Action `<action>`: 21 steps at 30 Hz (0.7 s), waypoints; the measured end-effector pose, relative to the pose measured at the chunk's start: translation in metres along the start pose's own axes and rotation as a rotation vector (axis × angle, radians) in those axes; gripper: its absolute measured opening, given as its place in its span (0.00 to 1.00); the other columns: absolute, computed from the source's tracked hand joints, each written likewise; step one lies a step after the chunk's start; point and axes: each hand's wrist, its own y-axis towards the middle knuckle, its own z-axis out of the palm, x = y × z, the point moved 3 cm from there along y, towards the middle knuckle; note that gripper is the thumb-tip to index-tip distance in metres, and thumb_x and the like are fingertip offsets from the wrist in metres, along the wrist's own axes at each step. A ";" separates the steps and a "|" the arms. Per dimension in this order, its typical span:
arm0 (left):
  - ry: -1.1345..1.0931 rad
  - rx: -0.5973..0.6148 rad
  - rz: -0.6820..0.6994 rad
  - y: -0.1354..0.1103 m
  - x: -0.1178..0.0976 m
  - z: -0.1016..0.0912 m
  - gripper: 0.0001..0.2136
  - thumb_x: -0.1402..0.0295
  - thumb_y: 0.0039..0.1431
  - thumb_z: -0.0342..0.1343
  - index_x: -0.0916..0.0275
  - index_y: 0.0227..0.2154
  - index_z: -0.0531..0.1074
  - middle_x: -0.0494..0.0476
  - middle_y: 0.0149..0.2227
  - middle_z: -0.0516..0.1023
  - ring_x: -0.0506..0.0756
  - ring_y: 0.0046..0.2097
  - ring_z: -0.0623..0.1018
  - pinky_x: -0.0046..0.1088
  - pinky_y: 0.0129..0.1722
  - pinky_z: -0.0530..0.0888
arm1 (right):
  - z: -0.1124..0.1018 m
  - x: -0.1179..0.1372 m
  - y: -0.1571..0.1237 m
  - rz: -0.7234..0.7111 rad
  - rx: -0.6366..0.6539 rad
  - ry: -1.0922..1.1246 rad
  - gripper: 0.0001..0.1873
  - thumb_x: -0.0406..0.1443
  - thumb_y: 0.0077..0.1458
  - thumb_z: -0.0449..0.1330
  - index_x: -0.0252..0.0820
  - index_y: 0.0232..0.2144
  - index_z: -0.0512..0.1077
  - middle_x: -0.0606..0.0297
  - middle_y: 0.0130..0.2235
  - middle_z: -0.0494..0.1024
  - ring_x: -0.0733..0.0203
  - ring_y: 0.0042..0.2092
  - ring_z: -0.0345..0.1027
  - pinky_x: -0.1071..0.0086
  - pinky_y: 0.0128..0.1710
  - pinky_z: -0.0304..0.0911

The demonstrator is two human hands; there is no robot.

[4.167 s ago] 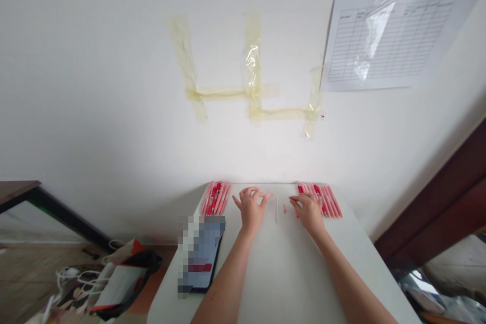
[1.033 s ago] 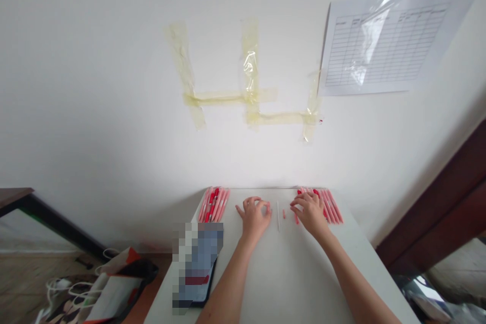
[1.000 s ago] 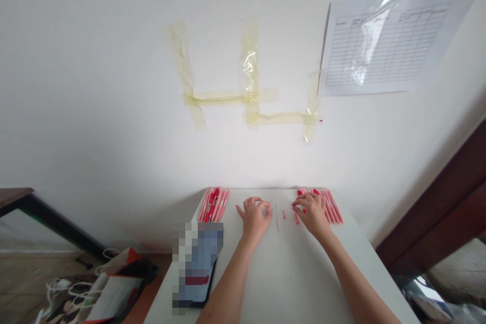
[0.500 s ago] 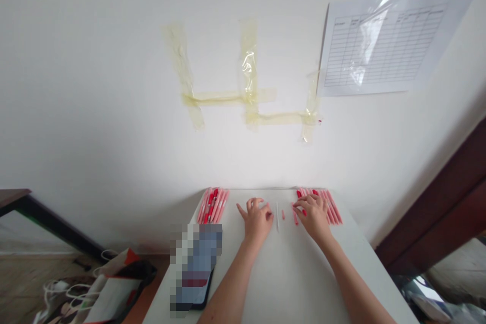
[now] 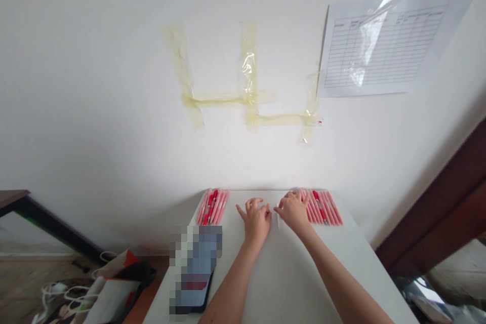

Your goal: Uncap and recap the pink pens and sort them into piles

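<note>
My left hand (image 5: 257, 221) is over the middle of the white table, its thumb and forefinger pinched on a small pink pen part (image 5: 268, 207) and its other fingers spread. Just right of it, my right hand (image 5: 294, 211) has its thumb and forefinger closed at the upper end of a thin white pen refill (image 5: 278, 221) lying on the table. The small pink pieces beside the refill are hidden behind my right hand. A row of pink pens with a red one (image 5: 327, 207) lies just beyond that hand.
Another row of pink and red pens (image 5: 213, 206) lies at the table's back left. A phone (image 5: 197, 273), blurred out in part, rests on the left side of the table (image 5: 292, 288). Behind stands a white wall with yellowed tape (image 5: 249, 71) and a printed sheet (image 5: 383, 45).
My right hand has moved left, from the small pink and red parts by the right pen row to the white refill. My left hand has hardly moved.
</note>
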 end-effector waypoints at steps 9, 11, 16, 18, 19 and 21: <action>-0.024 -0.086 -0.044 0.003 0.004 -0.005 0.10 0.64 0.61 0.54 0.56 0.27 0.78 0.56 0.51 0.74 0.61 0.58 0.66 0.70 0.62 0.44 | 0.011 0.008 0.009 0.064 0.083 -0.052 0.16 0.41 0.54 0.58 0.38 0.40 0.79 0.46 0.53 0.72 0.37 0.60 0.51 0.32 0.60 0.34; -0.027 -0.090 -0.050 0.003 0.005 -0.006 0.11 0.63 0.62 0.54 0.56 0.27 0.78 0.57 0.51 0.74 0.61 0.58 0.66 0.69 0.63 0.44 | 0.012 0.010 0.009 0.084 0.080 -0.043 0.17 0.38 0.54 0.57 0.36 0.42 0.79 0.44 0.53 0.72 0.37 0.60 0.52 0.32 0.59 0.36; -0.037 -0.084 -0.071 0.004 0.006 -0.006 0.10 0.62 0.61 0.55 0.57 0.27 0.78 0.57 0.52 0.74 0.62 0.59 0.66 0.69 0.62 0.46 | 0.012 0.013 0.011 0.133 0.114 -0.023 0.19 0.37 0.52 0.56 0.34 0.44 0.77 0.44 0.53 0.72 0.37 0.60 0.51 0.33 0.59 0.38; -0.043 -0.083 -0.078 0.005 0.006 -0.007 0.10 0.62 0.60 0.56 0.57 0.27 0.78 0.58 0.52 0.73 0.62 0.59 0.66 0.68 0.62 0.46 | 0.010 0.014 0.011 0.134 0.121 -0.025 0.20 0.38 0.51 0.57 0.34 0.44 0.77 0.44 0.53 0.72 0.37 0.60 0.51 0.32 0.59 0.38; -0.045 -0.083 -0.082 0.005 0.007 -0.007 0.10 0.62 0.60 0.56 0.57 0.27 0.78 0.58 0.52 0.73 0.62 0.59 0.66 0.68 0.62 0.46 | 0.010 0.014 0.011 0.131 0.119 -0.027 0.20 0.38 0.51 0.58 0.34 0.44 0.77 0.44 0.53 0.72 0.37 0.60 0.52 0.32 0.59 0.38; -0.052 -0.084 -0.093 0.005 0.007 -0.008 0.10 0.62 0.60 0.56 0.57 0.27 0.78 0.58 0.52 0.73 0.62 0.59 0.66 0.68 0.63 0.46 | 0.008 0.015 0.010 0.119 0.104 -0.042 0.20 0.39 0.51 0.58 0.34 0.44 0.77 0.44 0.53 0.73 0.37 0.60 0.52 0.32 0.59 0.36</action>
